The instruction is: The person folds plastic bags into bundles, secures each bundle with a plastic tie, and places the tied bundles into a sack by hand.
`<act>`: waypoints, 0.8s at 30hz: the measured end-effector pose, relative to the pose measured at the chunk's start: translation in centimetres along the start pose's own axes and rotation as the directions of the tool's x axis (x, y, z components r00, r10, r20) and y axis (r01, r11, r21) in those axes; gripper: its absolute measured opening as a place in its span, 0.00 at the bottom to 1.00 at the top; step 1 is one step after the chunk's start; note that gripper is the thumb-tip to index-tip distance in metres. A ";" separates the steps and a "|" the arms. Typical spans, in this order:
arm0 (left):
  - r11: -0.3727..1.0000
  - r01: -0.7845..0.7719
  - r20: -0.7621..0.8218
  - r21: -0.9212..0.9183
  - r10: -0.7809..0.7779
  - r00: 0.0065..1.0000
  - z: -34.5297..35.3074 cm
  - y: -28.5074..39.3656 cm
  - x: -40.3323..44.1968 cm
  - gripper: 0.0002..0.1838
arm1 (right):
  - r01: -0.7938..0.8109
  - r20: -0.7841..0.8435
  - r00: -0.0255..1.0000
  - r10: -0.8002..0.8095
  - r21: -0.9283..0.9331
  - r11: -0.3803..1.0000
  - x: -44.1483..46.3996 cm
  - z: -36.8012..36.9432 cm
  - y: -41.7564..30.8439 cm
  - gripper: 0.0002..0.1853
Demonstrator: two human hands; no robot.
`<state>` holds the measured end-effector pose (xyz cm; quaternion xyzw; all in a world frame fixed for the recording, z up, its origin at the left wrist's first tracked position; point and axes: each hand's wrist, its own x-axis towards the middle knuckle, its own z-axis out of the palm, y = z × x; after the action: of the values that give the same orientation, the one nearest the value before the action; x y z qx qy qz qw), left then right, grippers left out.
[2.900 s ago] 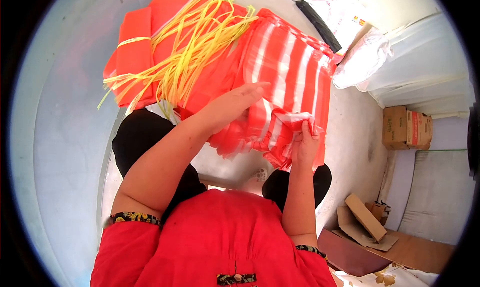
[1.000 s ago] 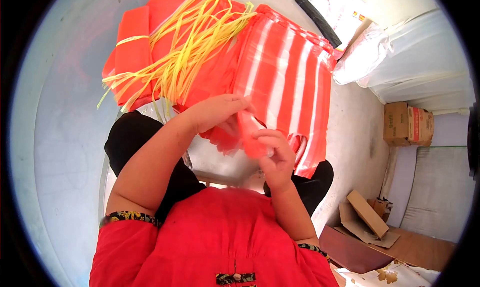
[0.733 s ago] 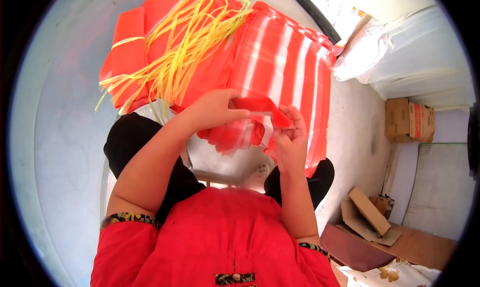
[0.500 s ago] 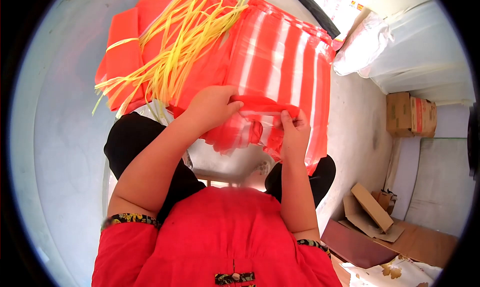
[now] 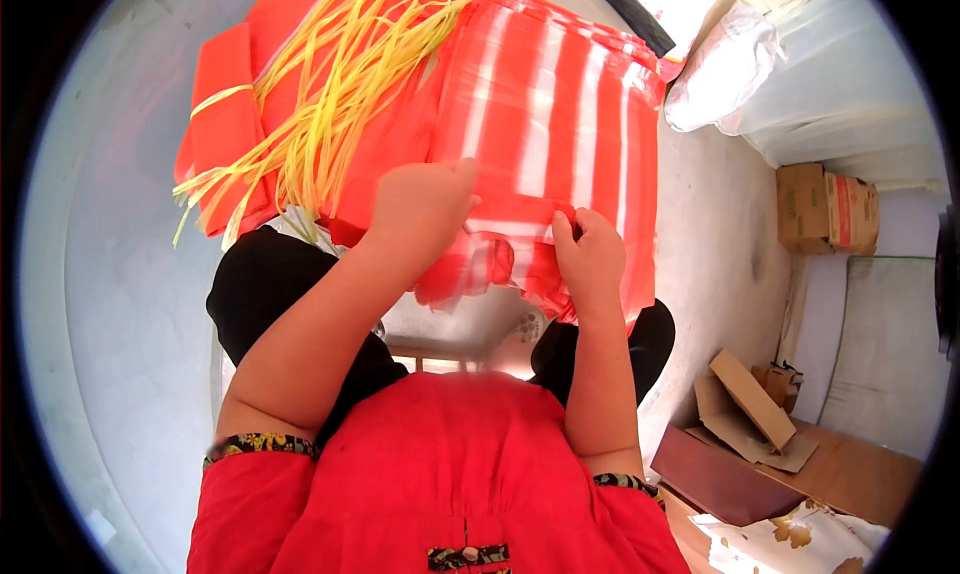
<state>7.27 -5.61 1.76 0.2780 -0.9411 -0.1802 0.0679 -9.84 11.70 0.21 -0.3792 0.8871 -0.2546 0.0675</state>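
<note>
A thick stack of red-and-white striped plastic bags [image 5: 540, 114] lies across my lap. My right hand [image 5: 592, 259] is closed at its near edge, thumb and forefinger pinching a fold of red plastic. My left hand [image 5: 425, 209] is closed at the left end of the same fold; its fingertips are mostly hidden behind the hand. Between the two hands the fold runs nearly straight. Below it hang crumpled bag ends [image 5: 480, 269]. A bunch of yellow plastic strips [image 5: 340, 104] rests on red plastic to the left of the striped stack.
A folded red bundle [image 5: 222, 124] tied with a yellow strip sits at far left. Beyond the stack are a black bar [image 5: 630, 14] and a white sack [image 5: 725, 69]. At right stand a cardboard box [image 5: 825, 209] and opened cardboard [image 5: 745, 414] on a brown surface.
Both hands have shifted slightly, the left one turning so its fingers show less. The red fold between them has flattened down against the stack. The view has moved a little.
</note>
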 end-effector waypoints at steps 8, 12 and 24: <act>0.773 -0.628 -0.236 -0.089 0.596 0.768 3.9 2.0 1.4 0.16 | 0.018 -0.001 1.000 -0.018 -0.087 0.996 0.1 -0.3 0.3 0.17; 0.768 -0.636 -0.179 -0.083 0.616 0.767 4.3 2.2 1.9 0.17 | 0.167 -0.208 0.968 -0.139 0.128 0.978 -1.4 -0.9 2.2 0.15; 0.771 -0.613 -0.087 -0.171 0.608 0.789 2.4 2.6 0.9 0.29 | 0.625 -0.125 0.779 -0.615 0.070 0.777 -4.2 -1.0 3.6 0.13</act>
<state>4.67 -3.31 0.56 -0.0477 -0.9577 -0.2335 0.1616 -9.53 17.21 -1.06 -0.6333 0.6999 -0.3277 -0.0418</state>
